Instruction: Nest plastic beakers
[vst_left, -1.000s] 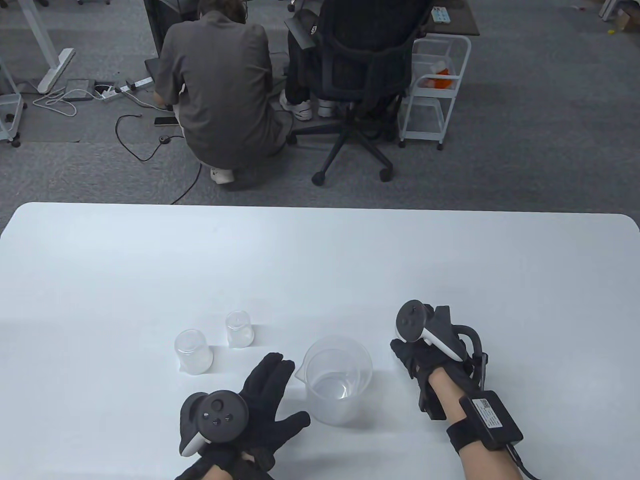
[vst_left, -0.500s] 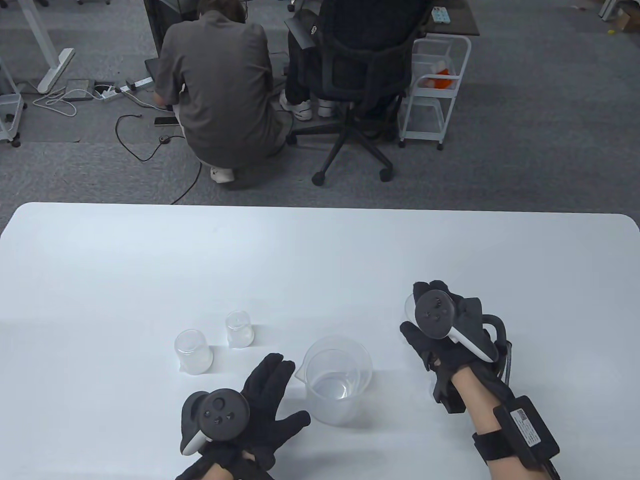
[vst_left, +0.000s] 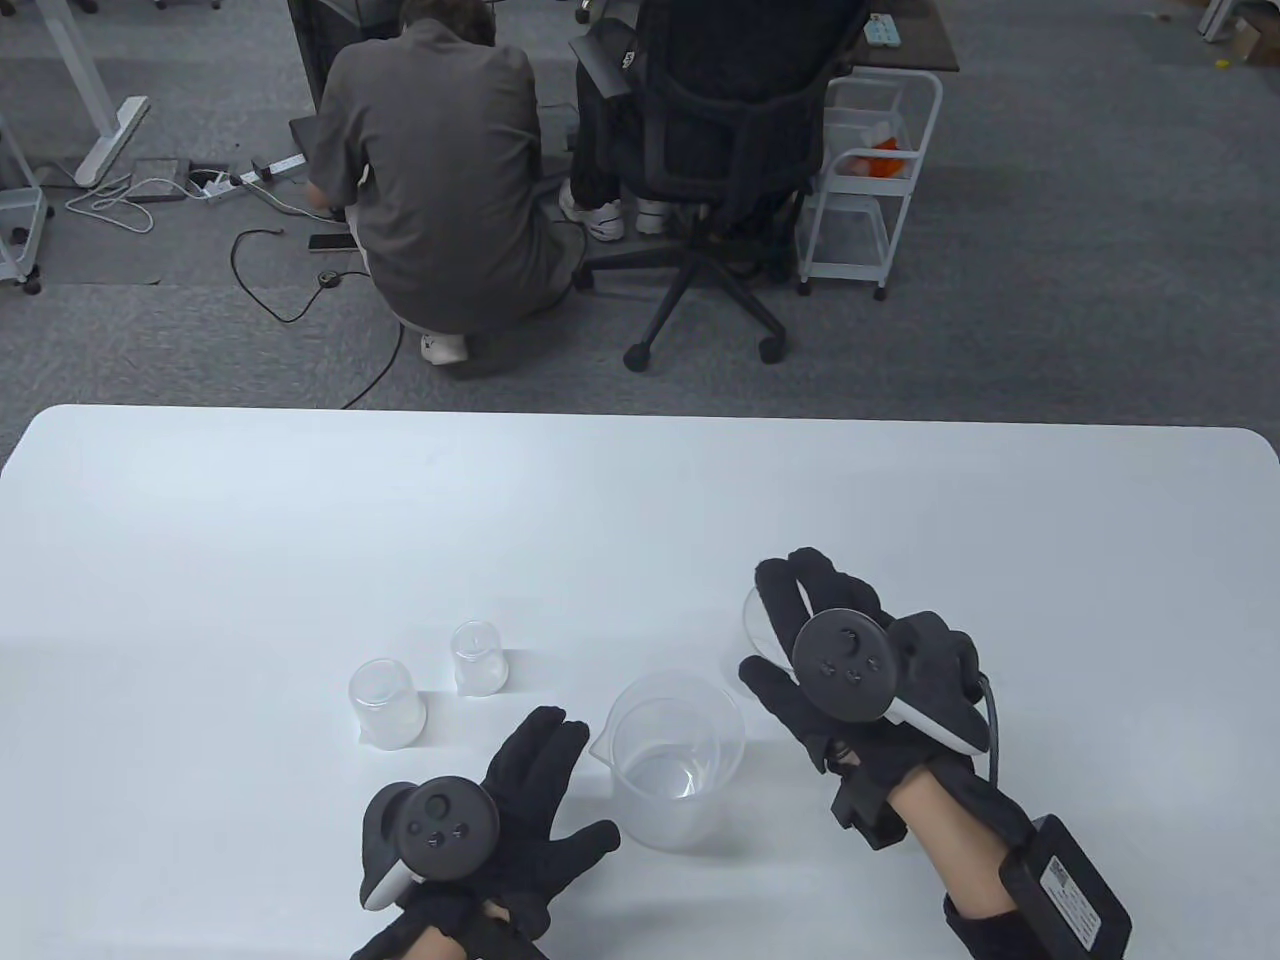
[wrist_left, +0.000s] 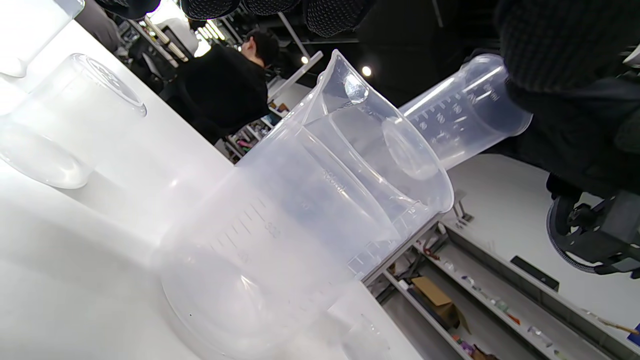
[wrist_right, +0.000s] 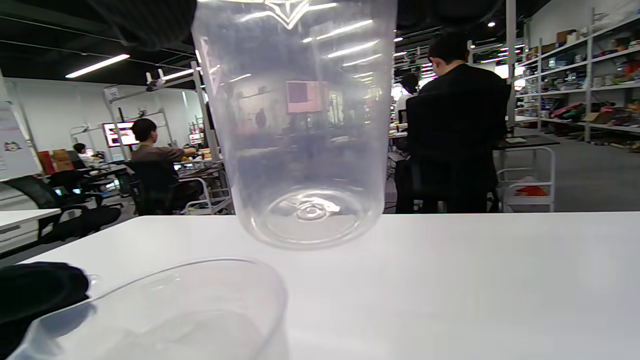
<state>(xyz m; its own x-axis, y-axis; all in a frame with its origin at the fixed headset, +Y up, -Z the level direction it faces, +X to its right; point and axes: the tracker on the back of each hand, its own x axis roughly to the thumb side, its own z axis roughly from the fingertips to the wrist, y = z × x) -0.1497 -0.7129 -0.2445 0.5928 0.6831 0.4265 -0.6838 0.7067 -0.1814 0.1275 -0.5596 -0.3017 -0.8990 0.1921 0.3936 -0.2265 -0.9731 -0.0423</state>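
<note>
1. both hands work at the white table (vst_left: 300, 520): the right hand (vst_left: 840, 660) grips a medium clear plastic beaker with printed graduations (wrist_left: 465, 112), lifted clear of the tabletop; the left hand (vst_left: 500, 800) lies released and flat, fingers spread, just beside the large clear plastic beaker with a pour spout (vst_left: 678, 760), apart from its wall.
2. the step in hand looks like the first nesting: the medium beaker is carried toward the large one. in the left wrist view it hangs just beyond the big rim, base leading; in the right wrist view its base (wrist_right: 310, 220) floats above the table, behind and above the large rim (wrist_right: 165, 280).
3. the right hand is raised, palm down, fingers curled over the beaker's mouth end, with the wrist angled toward the large beaker.
4. the next move probably calls for centring the base over the wide opening, squaring the beaker upright, then lowering it inside before letting go; the left hand could steady the light large beaker.
5. two small clear plastic beakers (vst_left: 387, 702) (vst_left: 478, 657) stand upside down to the left, not yet nested.
</note>
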